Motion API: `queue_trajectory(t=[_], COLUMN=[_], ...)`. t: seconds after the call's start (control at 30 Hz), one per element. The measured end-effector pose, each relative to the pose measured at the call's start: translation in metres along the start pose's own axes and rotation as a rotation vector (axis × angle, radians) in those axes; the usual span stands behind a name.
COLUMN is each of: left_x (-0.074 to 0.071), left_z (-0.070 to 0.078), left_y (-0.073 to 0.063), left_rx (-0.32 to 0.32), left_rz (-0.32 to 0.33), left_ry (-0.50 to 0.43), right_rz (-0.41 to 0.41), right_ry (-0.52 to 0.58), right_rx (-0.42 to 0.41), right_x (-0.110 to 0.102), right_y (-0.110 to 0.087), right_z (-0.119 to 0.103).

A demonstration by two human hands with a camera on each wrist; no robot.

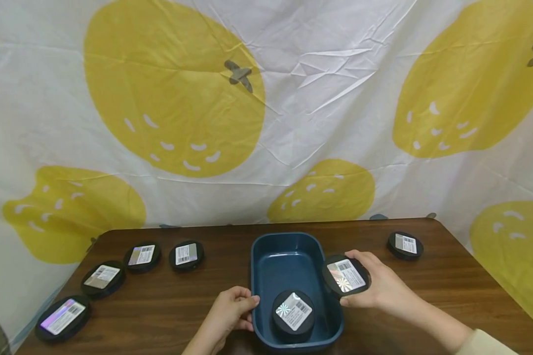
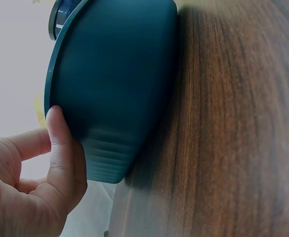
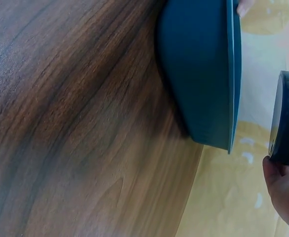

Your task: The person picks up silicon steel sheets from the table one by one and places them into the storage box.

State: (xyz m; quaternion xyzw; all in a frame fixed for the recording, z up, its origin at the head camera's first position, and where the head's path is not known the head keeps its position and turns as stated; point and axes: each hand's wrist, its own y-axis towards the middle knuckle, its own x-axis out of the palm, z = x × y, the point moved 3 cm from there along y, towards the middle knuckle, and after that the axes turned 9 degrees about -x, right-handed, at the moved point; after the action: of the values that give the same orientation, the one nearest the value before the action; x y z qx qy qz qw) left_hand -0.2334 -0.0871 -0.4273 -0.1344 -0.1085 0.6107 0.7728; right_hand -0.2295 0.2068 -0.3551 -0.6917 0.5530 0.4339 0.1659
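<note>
A deep blue rectangular plastic bin (image 1: 275, 276) stands on the table with one round black puck-shaped container (image 1: 293, 333) inside at its near end, label up. My left hand (image 1: 233, 310) pinches the bin's left rim, thumb on the edge; the left wrist view shows fingers (image 2: 60, 148) against the outer wall. Over the bin's right rim, my right hand (image 1: 373, 286) grips another black puck-shaped container (image 1: 333, 286) by its edge, with its silver-and-white label facing up. In the right wrist view, that container (image 3: 287, 118) is held higher than the bin's rim (image 3: 230, 74), apart from it.
Several similar black containers lie on the left of the wooden table (image 1: 169, 305), one nearest the front-left edge (image 1: 62, 320). Another container (image 1: 405, 245) sits at the back right. A white cloth with yellow fruit prints (image 1: 328, 98) hangs behind the table.
</note>
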Motion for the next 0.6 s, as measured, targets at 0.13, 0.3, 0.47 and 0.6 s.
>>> queue_trajectory(t=[0.13,0.3,0.47,0.6], left_x=[0.0,0.0,0.001,0.001], left_z=[0.0,0.0,0.001,0.001], left_y=[0.001,0.002,0.002,0.001], left_rx=[-0.007,-0.01,-0.015,-0.008], left_rz=[0.003,0.008,0.0,-0.007], left_ry=[0.003,0.007,0.005,0.007], right_rz=[-0.018,-0.028,-0.037,-0.061], right_ry=[0.031,0.062,0.05,0.037], right_rx=[-0.007,-0.011,-0.016,-0.021], right_x=[0.004,0.011,0.019,0.024], right_y=[0.002,0.004,0.008,0.011], right_z=[-0.003,-0.007,-0.013,-0.019])
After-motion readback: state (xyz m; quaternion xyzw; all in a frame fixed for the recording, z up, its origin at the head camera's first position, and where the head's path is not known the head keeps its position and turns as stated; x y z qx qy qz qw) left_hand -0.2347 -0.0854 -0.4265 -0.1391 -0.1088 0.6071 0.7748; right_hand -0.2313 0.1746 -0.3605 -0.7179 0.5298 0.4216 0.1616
